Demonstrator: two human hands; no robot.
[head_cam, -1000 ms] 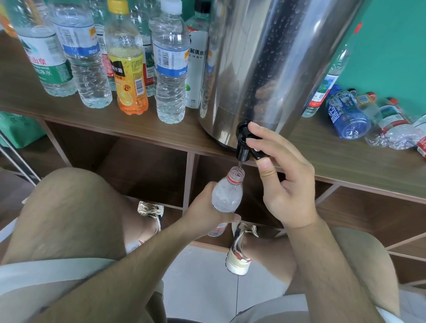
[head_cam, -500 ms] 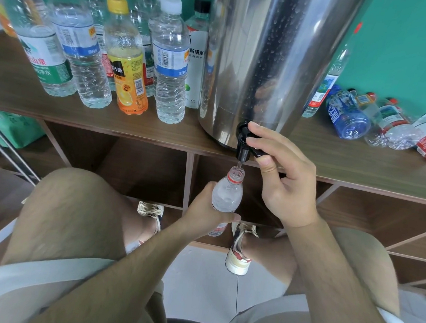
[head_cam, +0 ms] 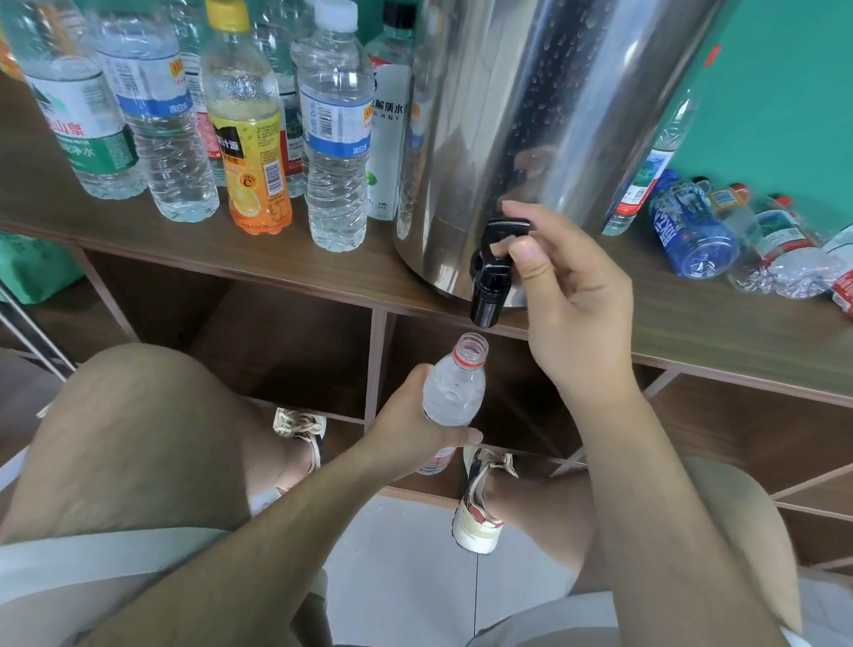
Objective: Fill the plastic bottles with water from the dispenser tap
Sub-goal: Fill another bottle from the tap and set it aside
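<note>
A steel water dispenser point(head_cam: 536, 100) stands on the wooden shelf point(head_cam: 112, 239), its black tap point(head_cam: 490, 282) hanging over the front edge. My right hand point(head_cam: 570, 305) pinches the tap's lever between thumb and forefinger. My left hand point(head_cam: 415, 425) grips a small clear uncapped bottle point(head_cam: 455, 387) with a red neck ring, upright, its mouth a little below the spout. I see no stream of water between spout and bottle.
Several capped bottles point(head_cam: 333, 124) holding clear water, one with a yellow cap, stand left of the dispenser. Several crushed bottles point(head_cam: 781, 251) lie on the shelf at the right. Open shelf compartments point(head_cam: 278, 346) sit below; my knees and shoes are under the hands.
The bottle has dropped slightly from the spout, leaving a gap. My right hand's fingers have shifted up on the tap lever.
</note>
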